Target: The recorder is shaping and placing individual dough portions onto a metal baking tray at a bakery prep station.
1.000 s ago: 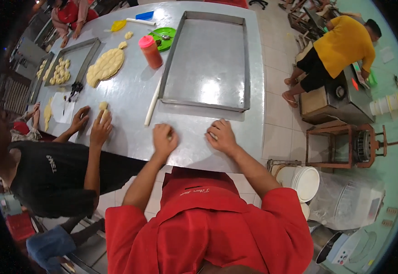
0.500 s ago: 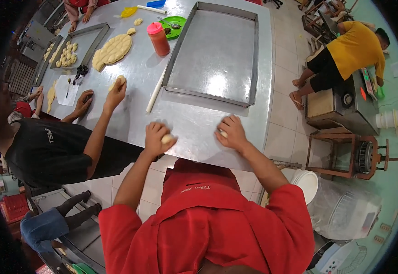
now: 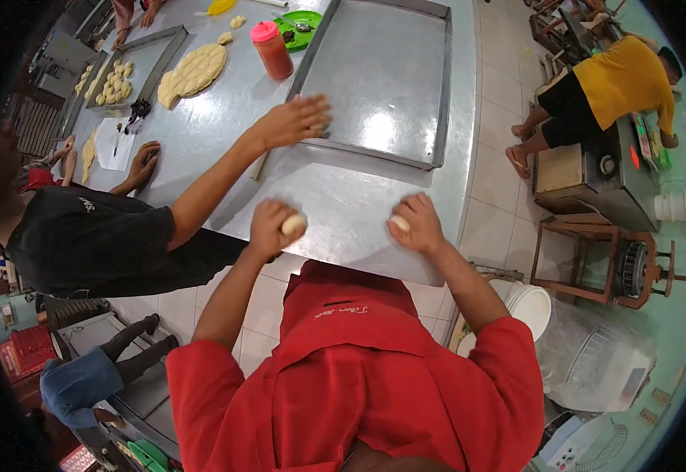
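Note:
At the near edge of the metal table [image 3: 343,189], my left hand [image 3: 268,226] curls around a small pale dough ball [image 3: 294,225], which shows beside the thumb. My right hand [image 3: 421,223] cups a second dough ball [image 3: 399,224] on the tabletop, its fingers bent over it. Just beyond both hands lies a large rectangular metal tray [image 3: 362,149] with a bare shiny bottom. A co-worker's blurred hand [image 3: 299,120] is over the tray's left edge, the fingers stretched out.
A red squeeze bottle [image 3: 272,53] stands near a green plate [image 3: 305,33] with a spoon. Farther left are a scored dough slab [image 3: 193,72], a tray with dough balls [image 3: 115,82] and paper [image 3: 115,149]. The co-worker in black [image 3: 83,248] stands close on my left.
The co-worker's near hand, which held a dough piece, has swung right to the tray's edge. My right hand has shifted slightly right, and both dough balls show more.

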Motion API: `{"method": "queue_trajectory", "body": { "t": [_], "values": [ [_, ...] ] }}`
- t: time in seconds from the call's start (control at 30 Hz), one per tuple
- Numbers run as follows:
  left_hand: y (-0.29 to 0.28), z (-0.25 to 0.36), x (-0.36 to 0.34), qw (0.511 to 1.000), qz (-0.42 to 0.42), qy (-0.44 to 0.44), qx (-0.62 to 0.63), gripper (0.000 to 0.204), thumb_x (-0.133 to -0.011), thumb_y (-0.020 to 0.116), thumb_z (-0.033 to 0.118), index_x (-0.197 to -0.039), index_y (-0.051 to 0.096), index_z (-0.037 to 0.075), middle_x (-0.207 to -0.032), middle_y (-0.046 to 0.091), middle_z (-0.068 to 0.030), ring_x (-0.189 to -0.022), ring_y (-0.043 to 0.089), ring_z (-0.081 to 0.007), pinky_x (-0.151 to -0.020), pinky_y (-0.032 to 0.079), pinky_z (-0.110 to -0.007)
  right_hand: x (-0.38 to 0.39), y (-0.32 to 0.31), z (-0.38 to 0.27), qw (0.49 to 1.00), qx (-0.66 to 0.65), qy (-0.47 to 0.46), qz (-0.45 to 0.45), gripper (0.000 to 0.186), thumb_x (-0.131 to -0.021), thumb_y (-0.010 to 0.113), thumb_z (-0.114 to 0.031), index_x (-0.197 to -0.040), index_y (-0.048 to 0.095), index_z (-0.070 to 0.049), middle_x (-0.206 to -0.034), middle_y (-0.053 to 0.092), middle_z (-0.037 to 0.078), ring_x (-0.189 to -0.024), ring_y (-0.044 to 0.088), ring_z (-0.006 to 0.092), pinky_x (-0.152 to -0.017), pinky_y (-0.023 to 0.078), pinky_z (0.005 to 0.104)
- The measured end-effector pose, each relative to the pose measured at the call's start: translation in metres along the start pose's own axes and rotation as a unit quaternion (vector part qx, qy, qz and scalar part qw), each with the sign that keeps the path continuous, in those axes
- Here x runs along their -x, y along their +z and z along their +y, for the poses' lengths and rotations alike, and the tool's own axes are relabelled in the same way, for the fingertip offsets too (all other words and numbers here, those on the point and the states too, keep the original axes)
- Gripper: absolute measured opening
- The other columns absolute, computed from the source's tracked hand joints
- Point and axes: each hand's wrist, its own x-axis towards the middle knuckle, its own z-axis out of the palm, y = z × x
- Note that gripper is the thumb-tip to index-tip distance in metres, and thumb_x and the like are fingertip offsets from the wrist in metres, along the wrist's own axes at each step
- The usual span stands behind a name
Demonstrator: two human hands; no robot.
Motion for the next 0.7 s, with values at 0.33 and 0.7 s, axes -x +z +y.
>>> {"method": "queue_trajectory", "body": {
  "t": [0.33,0.7],
  "values": [
    [0.059,0.079,-0.007,0.989,0.073,-0.039,0.126,0.022,-0.072,0.073,0.003,-0.093,0.069,0.008,-0.097,0.065,-0.0126,-0.095,0.062,-0.0345,-0.083,0.051,-0.043,0.005,0.041,-0.051,0.997,-0.041,-0.069,0.007,0.016,-0.074,0.073,-0.014,-0.084,0.062,-0.01,-0.09,0.058,0.009,-0.087,0.055,0.0312,-0.08,0.045,0.0446],
    [0.061,0.022,-0.072,0.995,0.098,-0.011,0.01,0.039,-0.067,0.081,0.015,-0.103,0.069,0.008,-0.104,0.064,-0.0136,-0.101,0.058,-0.0357,-0.09,0.046,-0.045,-0.048,0.052,0.0,0.999,0.024,-0.041,0.024,0.023,-0.071,0.074,-0.02,-0.087,0.061,-0.009,-0.091,0.057,0.01,-0.089,0.054,0.0323,-0.077,0.044,0.0456]
  ]
}}
